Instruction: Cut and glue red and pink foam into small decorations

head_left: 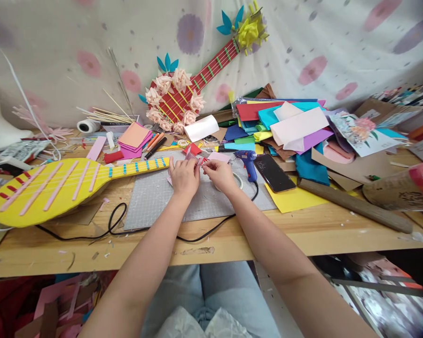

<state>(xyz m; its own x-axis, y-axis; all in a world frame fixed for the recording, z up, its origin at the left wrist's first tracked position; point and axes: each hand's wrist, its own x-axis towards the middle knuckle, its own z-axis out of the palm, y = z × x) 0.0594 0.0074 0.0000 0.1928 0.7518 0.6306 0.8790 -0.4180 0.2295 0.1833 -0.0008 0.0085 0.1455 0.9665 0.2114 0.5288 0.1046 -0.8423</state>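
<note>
Over the grey cutting mat (162,197), my two hands meet with their fingertips almost touching. My left hand (185,176) is closed, its thumb side against a small red piece (201,161) with pale marks. From the other side, my right hand (220,174) pinches the same piece. Fingers partly cover it, so its exact shape is hidden. Beside my left hand ends the neck of a yellow cardboard lute (70,183) with pink strips and blue frets. A blue glue gun (247,164) and a roll of white tape (238,180) are right of my right hand.
A black phone (275,172) lies on yellow sheet (296,199), near a wooden stick (356,206). Coloured felt and paper (296,124) pile up behind. A red flowered lute (176,101) leans at the back. A black cord (204,234) crosses the table's front.
</note>
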